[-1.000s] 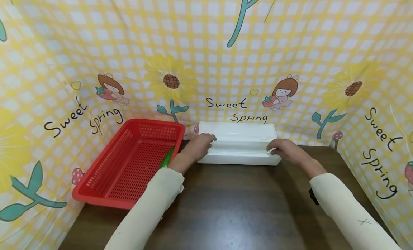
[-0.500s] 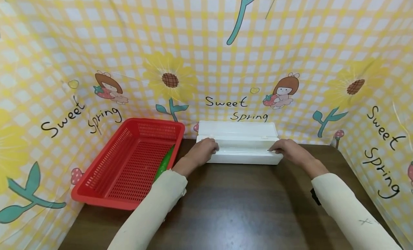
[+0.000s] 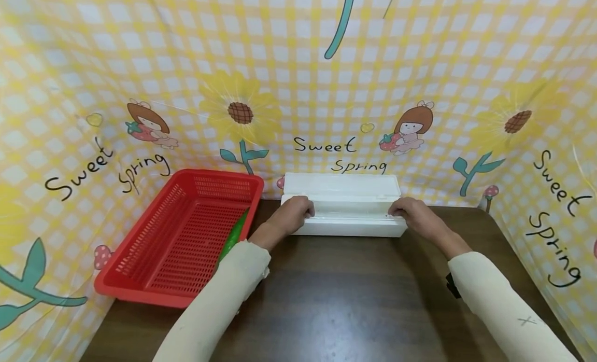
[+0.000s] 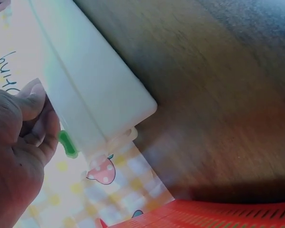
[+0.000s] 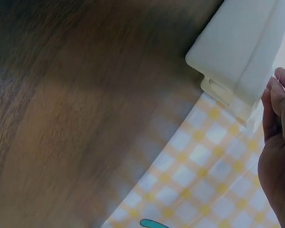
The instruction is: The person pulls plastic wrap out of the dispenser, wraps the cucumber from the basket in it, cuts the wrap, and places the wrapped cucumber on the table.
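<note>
A long white cling film dispenser (image 3: 350,228) lies on the table against the back cloth, its lid (image 3: 342,184) raised. My left hand (image 3: 295,215) is at the left end of its opening, thumb and fingers pinched together. At the right end, my right hand (image 3: 412,212) pinches likewise at the front edge. Between them runs what looks like clear cling film (image 3: 351,217), hard to make out; a faint thin edge shows at the right fingertips (image 5: 279,95) in the right wrist view. A small green tab (image 4: 68,144) shows beside the dispenser's end in the left wrist view.
Left of the dispenser stands a red perforated basket (image 3: 135,294). A long green vegetable (image 3: 233,237), like a cucumber, lies along its right wall, partly behind my left sleeve. Yellow checked cloth (image 3: 326,92) rises behind and at both sides of the brown wooden table (image 3: 336,289).
My left hand has shifted slightly right along the opening and its fingers have curled in tighter. The right hand has barely moved. The head view has tilted down a little.
</note>
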Tool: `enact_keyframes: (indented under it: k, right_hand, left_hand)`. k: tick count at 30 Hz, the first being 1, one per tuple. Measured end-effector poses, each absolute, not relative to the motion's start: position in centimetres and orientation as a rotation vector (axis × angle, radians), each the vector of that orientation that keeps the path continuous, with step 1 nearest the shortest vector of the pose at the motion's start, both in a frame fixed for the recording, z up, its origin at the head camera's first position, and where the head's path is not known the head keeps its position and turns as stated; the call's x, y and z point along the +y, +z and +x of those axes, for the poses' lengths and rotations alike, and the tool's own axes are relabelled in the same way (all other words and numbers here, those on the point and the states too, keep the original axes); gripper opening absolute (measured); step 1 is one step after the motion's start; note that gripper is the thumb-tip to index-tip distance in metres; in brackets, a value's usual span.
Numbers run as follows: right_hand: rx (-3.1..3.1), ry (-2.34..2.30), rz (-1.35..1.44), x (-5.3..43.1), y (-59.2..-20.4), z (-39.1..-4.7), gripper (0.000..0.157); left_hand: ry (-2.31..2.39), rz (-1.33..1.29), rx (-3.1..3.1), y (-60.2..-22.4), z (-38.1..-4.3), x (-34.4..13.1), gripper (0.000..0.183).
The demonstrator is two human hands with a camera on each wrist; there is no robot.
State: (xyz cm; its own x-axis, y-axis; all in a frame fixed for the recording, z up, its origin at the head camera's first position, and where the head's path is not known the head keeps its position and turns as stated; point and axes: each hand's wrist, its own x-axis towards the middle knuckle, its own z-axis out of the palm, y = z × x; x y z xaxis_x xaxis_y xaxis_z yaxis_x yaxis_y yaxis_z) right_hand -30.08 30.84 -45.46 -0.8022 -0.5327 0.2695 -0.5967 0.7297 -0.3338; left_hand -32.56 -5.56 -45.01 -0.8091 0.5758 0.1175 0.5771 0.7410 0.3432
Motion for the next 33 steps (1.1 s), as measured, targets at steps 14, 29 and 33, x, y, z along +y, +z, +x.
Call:
enact_keyframes:
  k: [14, 29, 33]
  right_hand:
    - [-2.942, 0.678, 0.692, 30.0, -45.6, -30.8, 0.013]
    - [-2.699, 0.511, 0.914, 29.6, -46.2, -30.8, 0.011]
    - [-2.630, 0.402, 1.016, 29.6, -46.4, -31.0, 0.020]
  left_hand:
    - [-0.726, -0.993, -3.066, -44.7, -33.7, -4.6, 0.012]
    - [-0.442, -1.055, -2.994, -43.9, -34.0, -4.6, 0.019]
    - [-0.380, -1.146, -2.976, -43.7, -34.1, -4.7, 0.021]
